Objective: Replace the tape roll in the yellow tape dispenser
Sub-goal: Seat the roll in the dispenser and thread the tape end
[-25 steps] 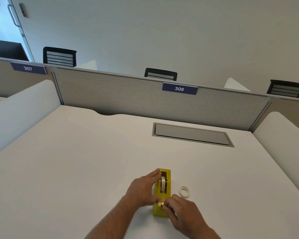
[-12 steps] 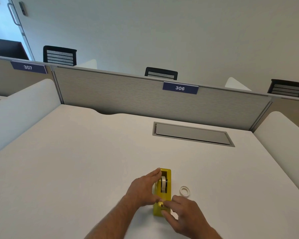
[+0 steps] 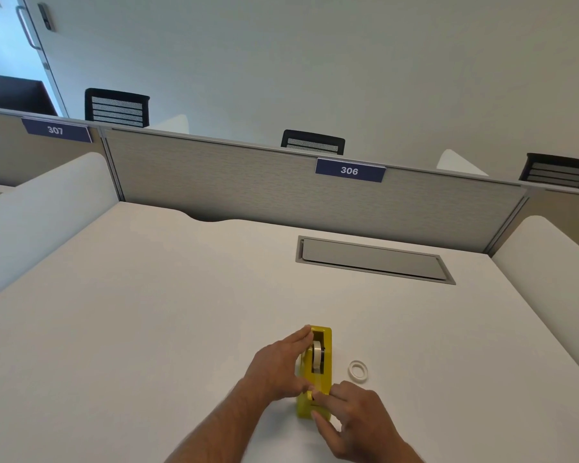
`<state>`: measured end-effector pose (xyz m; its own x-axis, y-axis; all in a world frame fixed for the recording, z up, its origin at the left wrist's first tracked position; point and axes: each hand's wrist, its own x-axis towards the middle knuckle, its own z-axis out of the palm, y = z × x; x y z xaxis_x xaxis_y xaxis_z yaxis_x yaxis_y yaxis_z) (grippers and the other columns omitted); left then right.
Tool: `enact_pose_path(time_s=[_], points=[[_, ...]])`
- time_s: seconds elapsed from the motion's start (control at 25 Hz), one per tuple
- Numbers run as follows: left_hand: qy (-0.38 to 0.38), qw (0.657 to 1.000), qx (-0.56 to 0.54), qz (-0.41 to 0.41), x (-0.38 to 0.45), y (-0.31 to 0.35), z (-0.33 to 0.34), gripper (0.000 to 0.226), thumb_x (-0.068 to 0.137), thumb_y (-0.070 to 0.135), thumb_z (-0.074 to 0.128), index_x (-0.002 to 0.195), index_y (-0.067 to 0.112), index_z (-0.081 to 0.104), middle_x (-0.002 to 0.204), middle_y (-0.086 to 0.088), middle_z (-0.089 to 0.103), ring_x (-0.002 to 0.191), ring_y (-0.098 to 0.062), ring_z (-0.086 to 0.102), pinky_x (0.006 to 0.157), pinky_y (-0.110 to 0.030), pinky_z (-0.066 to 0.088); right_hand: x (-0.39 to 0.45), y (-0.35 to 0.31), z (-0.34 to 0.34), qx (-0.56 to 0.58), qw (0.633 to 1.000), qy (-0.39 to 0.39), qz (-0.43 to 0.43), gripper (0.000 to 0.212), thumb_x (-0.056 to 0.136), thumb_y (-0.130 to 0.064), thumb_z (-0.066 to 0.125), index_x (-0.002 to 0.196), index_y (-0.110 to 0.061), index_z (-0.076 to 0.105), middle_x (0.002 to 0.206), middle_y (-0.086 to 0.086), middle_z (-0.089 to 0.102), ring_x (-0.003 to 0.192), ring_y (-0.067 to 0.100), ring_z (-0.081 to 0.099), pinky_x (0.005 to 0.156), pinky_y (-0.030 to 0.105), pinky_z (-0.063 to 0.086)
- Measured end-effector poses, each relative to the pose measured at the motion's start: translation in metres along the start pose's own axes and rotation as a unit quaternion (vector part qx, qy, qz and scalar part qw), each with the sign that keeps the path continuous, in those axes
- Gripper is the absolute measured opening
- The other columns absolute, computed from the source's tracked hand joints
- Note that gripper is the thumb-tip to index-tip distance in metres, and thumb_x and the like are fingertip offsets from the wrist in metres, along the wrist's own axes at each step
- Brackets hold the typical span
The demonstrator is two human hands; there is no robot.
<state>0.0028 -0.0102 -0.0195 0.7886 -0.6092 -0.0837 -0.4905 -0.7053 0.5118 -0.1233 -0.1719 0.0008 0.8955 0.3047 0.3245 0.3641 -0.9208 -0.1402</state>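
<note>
Near the tabletop's front edge, our left hand clasps the yellow tape dispenser; our right hand's fingers pinch its near end. A loose tape ring lies beside.

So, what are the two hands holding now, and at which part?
Both are on the yellow tape dispenser: the left hand rests along its left side, the right hand has fingers at the near end. It stays on the desk.

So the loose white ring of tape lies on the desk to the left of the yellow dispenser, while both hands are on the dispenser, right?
Not quite: the head view shows the loose white ring lying to the right of the yellow dispenser, not the left. The left hand and right hand are both on it.
</note>
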Motion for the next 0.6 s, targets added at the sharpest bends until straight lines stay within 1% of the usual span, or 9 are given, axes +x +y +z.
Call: enact_pose_path(time_s=[0.12, 0.32, 0.4, 0.48, 0.56, 0.6], points=[[-0.002, 1.000, 0.001, -0.002, 0.000, 0.001, -0.001, 0.104, 0.072, 0.050, 0.080, 0.153, 0.039, 0.015, 0.160, 0.031, 0.008, 0.135, -0.010, 0.047, 0.109, -0.032, 0.045, -0.003, 0.001, -0.003, 0.009, 1.000, -0.006, 0.014, 0.026, 0.076, -0.047, 0.061, 0.092, -0.032, 0.075, 0.058, -0.011, 0.060, 0.050, 0.003, 0.051, 0.050, 0.009, 0.025], [0.002, 1.000, 0.002, -0.001, -0.001, 0.001, -0.001, 0.104, 0.072, 0.050, 0.080, 0.153, 0.038, 0.015, 0.161, 0.029, 0.009, 0.137, -0.011, 0.045, 0.110, -0.033, 0.044, -0.006, 0.007, 0.000, 0.010, 1.000, -0.016, 0.021, 0.023, 0.074, -0.045, 0.067, 0.090, -0.031, 0.075, 0.060, -0.009, 0.060, 0.052, 0.006, 0.052, 0.044, 0.014, 0.031], [0.007, 1.000, 0.007, -0.001, -0.001, 0.003, -0.002, 0.103, 0.073, 0.050, 0.079, 0.153, 0.038, 0.015, 0.161, 0.028, 0.009, 0.140, -0.012, 0.040, 0.112, -0.035, 0.042, -0.008, 0.008, 0.001, 0.004, 1.000, -0.020, 0.018, 0.025, 0.075, -0.048, 0.067, 0.093, -0.033, 0.074, 0.060, -0.009, 0.059, 0.053, 0.006, 0.052, 0.041, 0.017, 0.037], [0.000, 1.000, 0.014, 0.002, -0.001, 0.004, -0.002, 0.102, 0.075, 0.050, 0.078, 0.154, 0.036, 0.015, 0.162, 0.025, 0.009, 0.143, -0.013, 0.034, 0.114, -0.036, 0.039, -0.008, 0.008, -0.007, 0.005, 0.999, -0.034, 0.012, 0.028, 0.075, -0.051, 0.066, 0.095, -0.034, 0.073, 0.062, -0.011, 0.061, 0.053, 0.005, 0.054, 0.042, 0.016, 0.039], [-0.003, 1.000, 0.012, 0.009, -0.002, 0.003, -0.003, 0.098, 0.076, 0.049, 0.076, 0.154, 0.034, 0.018, 0.163, 0.022, 0.011, 0.144, -0.013, 0.030, 0.115, -0.036, 0.038, -0.003, 0.011, -0.020, 0.043, 0.999, -0.006, 0.022, 0.030, 0.075, -0.049, 0.070, 0.096, -0.029, 0.074, 0.066, -0.010, 0.064, 0.057, 0.007, 0.057, 0.044, 0.017, 0.045], [0.001, 1.000, 0.002, 0.009, -0.003, 0.004, -0.007, 0.095, 0.077, 0.048, 0.074, 0.153, 0.034, 0.020, 0.163, 0.020, 0.014, 0.144, -0.012, 0.029, 0.116, -0.036, 0.037, 0.003, 0.014, -0.033, 0.067, 0.997, 0.032, 0.024, 0.030, 0.075, -0.045, 0.073, 0.097, -0.024, 0.074, 0.068, -0.008, 0.065, 0.058, 0.007, 0.057, 0.046, 0.018, 0.048]])
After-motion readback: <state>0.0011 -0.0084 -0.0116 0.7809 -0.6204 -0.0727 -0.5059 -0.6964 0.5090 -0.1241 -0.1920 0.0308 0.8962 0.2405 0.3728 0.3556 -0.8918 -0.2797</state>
